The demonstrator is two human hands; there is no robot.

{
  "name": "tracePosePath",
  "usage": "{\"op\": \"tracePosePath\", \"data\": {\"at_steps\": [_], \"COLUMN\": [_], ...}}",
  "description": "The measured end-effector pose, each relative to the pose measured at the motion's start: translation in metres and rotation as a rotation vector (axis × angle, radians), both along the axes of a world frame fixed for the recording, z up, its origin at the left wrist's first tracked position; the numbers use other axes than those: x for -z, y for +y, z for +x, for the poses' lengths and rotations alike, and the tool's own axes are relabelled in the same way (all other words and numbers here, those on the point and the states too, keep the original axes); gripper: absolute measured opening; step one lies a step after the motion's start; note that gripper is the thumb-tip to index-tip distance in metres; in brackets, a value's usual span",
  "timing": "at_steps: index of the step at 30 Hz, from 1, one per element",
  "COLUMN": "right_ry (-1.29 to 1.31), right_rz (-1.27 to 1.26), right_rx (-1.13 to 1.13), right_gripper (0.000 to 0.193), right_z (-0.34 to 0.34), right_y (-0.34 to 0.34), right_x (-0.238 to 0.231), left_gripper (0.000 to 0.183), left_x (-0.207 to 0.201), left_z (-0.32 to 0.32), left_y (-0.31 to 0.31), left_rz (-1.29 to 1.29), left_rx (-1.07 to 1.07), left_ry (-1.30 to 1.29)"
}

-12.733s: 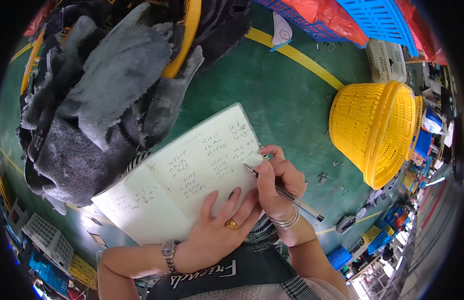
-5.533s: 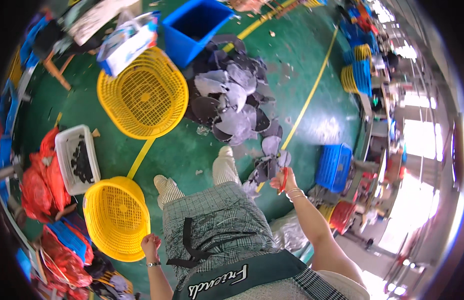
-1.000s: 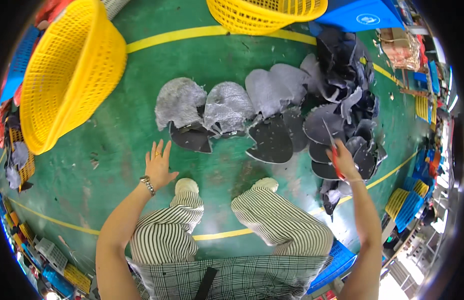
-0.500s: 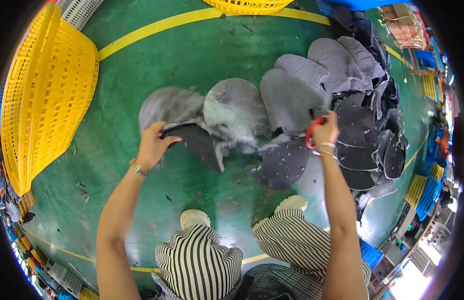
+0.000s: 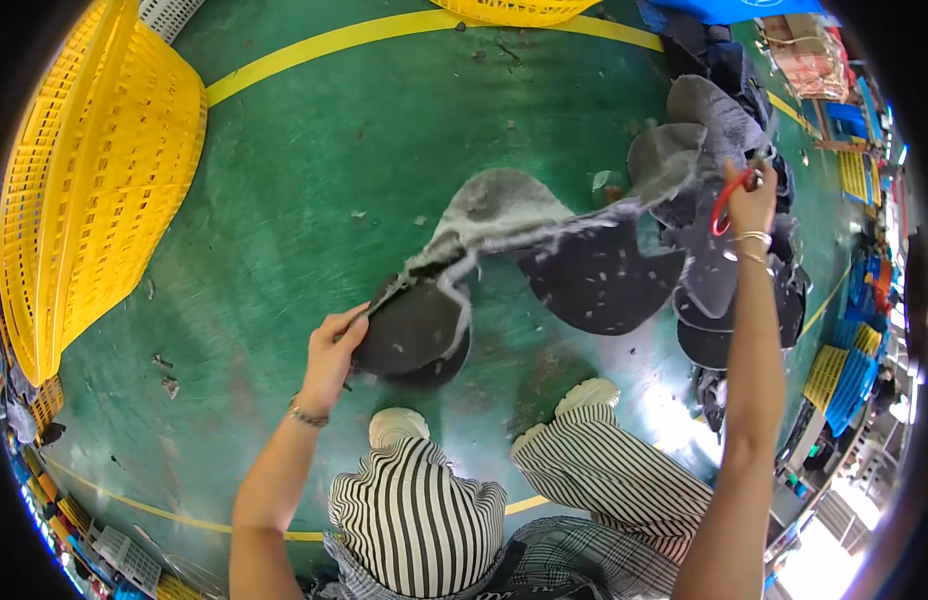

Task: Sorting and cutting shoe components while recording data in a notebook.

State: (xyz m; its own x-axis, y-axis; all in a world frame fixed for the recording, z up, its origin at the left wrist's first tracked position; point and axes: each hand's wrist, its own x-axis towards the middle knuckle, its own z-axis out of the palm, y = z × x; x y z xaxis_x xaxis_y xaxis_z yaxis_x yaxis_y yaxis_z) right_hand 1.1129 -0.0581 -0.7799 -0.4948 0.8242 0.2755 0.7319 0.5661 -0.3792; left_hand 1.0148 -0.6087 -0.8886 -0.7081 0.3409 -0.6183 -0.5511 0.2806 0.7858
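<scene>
My left hand point(image 5: 334, 352) pinches the edge of a dark, rounded fabric piece point(image 5: 414, 325) with thick fuzzy pile on its other side. That piece belongs to a linked row; a shaggy grey edge runs from it toward the upper right. In the row, a grey fuzzy lobe point(image 5: 499, 192) points away from me and a dark lobe point(image 5: 606, 282) toward me, with lint specks on it. My right hand point(image 5: 752, 208) is closed on red-handled scissors point(image 5: 722, 205) above the row's right end. Their blades are blurred, so I cannot tell how they stand.
Behind and below my right hand lies a pile of similar rounded pieces point(image 5: 706, 345). A large yellow perforated basket point(image 5: 134, 170) stands at left, and another yellow basket point(image 5: 514, 10) at the far edge. Lint scraps dot the green floor point(image 5: 314, 210) around a yellow line.
The row has been pulled over and bunched; its left end came nearer and rightward with my left hand. My right hand has moved right and away with the scissors, toward the pile.
</scene>
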Motion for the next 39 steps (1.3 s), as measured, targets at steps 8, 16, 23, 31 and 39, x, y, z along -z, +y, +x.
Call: {"op": "tracePosePath", "data": {"at_steps": [8, 16, 23, 31, 39], "right_ry": [-0.224, 0.022, -0.023, 0.366, 0.016], "right_rz": [-0.077, -0.076, -0.361, -0.258, 0.16], "right_rx": [-0.82, -0.497, 0.401, 0.152, -0.218], "right_gripper": [0.041, 0.045, 0.065, 0.041, 0.05], "right_z": [-0.044, 0.017, -0.014, 0.032, -0.078], "right_y": [-0.216, -0.168, -0.167, -0.09, -0.054], "right_x": [0.055, 0.114, 0.15, 0.049, -0.033], "left_gripper": [0.015, 0.023, 0.037, 0.039, 0.036], "left_x": [-0.005, -0.072, -0.133, -0.157, -0.02], "left_z": [0.0, -0.047, -0.034, -0.029, -0.071], "left_y": [0.003, -0.116, -0.106, -0.155, -0.066], "left_rz": [-0.109, -0.43, -0.34, 0.096, -0.245], "left_rx": [0.016, -0.201, 0.578, 0.411, 0.239], "left_ry": [0.326, 0.754, 0.435, 0.207, 0.093]}}
